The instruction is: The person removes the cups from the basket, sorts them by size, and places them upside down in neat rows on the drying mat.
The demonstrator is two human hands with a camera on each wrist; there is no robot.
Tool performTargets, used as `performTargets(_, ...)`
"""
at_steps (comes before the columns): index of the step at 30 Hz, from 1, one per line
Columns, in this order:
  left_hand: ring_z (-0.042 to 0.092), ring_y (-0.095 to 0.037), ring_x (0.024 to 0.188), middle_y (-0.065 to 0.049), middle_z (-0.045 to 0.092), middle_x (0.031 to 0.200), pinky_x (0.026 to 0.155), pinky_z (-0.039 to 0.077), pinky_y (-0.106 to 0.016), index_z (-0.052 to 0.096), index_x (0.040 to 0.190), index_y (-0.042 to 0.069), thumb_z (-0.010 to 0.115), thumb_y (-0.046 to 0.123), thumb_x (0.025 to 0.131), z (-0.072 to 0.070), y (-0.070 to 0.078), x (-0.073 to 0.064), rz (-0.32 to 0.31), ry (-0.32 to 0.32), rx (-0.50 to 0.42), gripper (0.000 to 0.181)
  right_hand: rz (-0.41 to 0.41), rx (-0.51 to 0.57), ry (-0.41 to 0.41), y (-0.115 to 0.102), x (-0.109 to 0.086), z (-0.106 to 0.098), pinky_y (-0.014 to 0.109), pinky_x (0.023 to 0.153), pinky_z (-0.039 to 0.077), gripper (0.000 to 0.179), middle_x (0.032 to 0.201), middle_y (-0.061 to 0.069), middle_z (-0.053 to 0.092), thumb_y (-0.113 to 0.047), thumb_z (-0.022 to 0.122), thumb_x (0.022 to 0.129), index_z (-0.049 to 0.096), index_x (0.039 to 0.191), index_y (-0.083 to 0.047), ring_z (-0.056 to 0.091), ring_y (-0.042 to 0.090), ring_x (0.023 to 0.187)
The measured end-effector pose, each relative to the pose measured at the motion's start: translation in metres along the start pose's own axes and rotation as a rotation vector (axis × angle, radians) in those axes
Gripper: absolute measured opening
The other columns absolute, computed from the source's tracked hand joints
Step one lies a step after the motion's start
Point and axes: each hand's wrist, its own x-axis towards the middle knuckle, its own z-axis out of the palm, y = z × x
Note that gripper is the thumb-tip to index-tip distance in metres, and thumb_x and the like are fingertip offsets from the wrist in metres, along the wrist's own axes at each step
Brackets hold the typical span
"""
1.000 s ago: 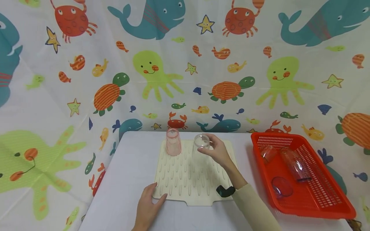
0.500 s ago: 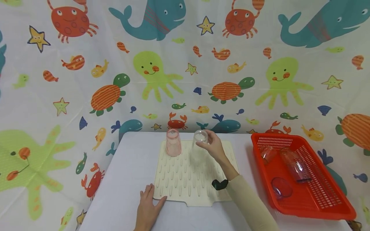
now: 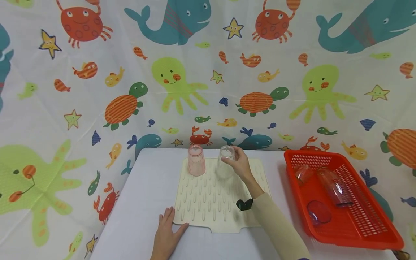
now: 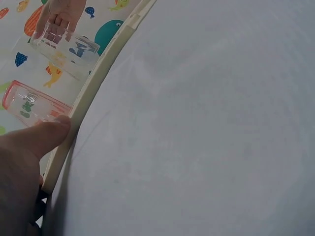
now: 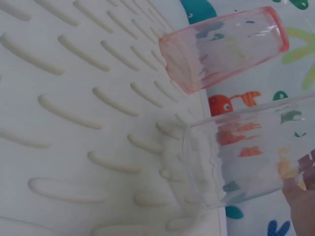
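In the head view my right hand (image 3: pixel 241 163) holds a clear drinking glass (image 3: pixel 224 166) by its upper end, thumb and fingers around it. The glass is upside down, its rim at the cream ridged drying mat (image 3: pixel 208 206); I cannot tell whether it bears fully on it. A pink-tinted glass (image 3: pixel 196 164) stands upside down to its left on the mat, a small gap between them. My left hand (image 3: pixel 166 234) rests at the mat's front left corner. In the left wrist view its thumb (image 4: pixel 51 135) lies on the mat's edge.
A red plastic basket (image 3: pixel 364 234) stands on the right of the white table (image 3: pixel 143 187). Inside it lie a small reddish glass (image 3: pixel 303 173), a longer tinted glass (image 3: pixel 336 187) and a purplish round glass piece (image 3: pixel 319 212). A sea-animal curtain (image 3: pixel 195 97) hangs behind.
My right hand and the clear glass have moved slightly back and upright, the glass's rim now nearer the mat. The left hand has shifted only a little at the corner.
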Motion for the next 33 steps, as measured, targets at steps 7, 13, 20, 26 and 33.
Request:
performTargets(7,0.036,-0.041,0.147,-0.024,0.045,0.153,0.126,0.024,-0.055,0.048,0.143,-0.007,0.079,0.052,0.081,-0.001,-0.003,0.000,-0.007,-0.031,-0.005,0.091,0.015,-0.016,-0.020,0.002,0.006,0.001,0.048,0.124,0.035,0.073,0.147,0.020,0.049,-0.016,0.082,0.085,0.043,0.144,-0.001,0.045,0.035,0.143)
performTargets(13,0.035,-0.041,0.147,-0.023,0.044,0.154,0.126,0.023,-0.054,0.048,0.144,-0.007,0.079,0.052,0.081,-0.002,-0.003,0.002,-0.012,-0.042,-0.003,0.091,0.041,-0.062,-0.014,0.002,0.007,0.006,0.050,0.122,0.037,0.069,0.145,0.015,0.052,-0.024,0.083,0.084,0.047,0.141,-0.007,0.045,0.034,0.144)
performTargets(20,0.034,-0.040,0.148,-0.021,0.044,0.155,0.127,0.023,-0.054,0.048,0.144,-0.006,0.080,0.050,0.080,0.000,-0.002,0.004,-0.021,-0.042,-0.004,0.091,0.078,-0.084,-0.004,0.008,0.006,0.008,0.047,0.124,0.035,0.074,0.147,0.010,0.050,-0.033,0.084,0.083,0.046,0.142,-0.012,0.042,0.031,0.146)
performTargets(26,0.032,-0.040,0.149,-0.021,0.041,0.157,0.127,0.022,-0.054,0.046,0.145,-0.005,0.079,0.051,0.080,-0.002,-0.001,0.005,-0.041,-0.057,0.015,0.092,0.061,-0.085,-0.024,0.008,0.007,0.009,0.045,0.124,0.035,0.076,0.150,0.010,0.048,-0.033,0.083,0.084,0.043,0.145,-0.013,0.039,0.029,0.148)
performTargets(33,0.031,-0.039,0.150,-0.021,0.041,0.157,0.127,0.021,-0.054,0.046,0.145,-0.006,0.079,0.051,0.080,-0.002,-0.003,0.006,-0.041,-0.065,0.013,0.092,0.100,-0.150,-0.024,0.008,0.007,0.010,0.052,0.124,0.033,0.083,0.155,0.011,0.044,-0.037,0.083,0.083,0.039,0.149,-0.014,0.035,0.033,0.150)
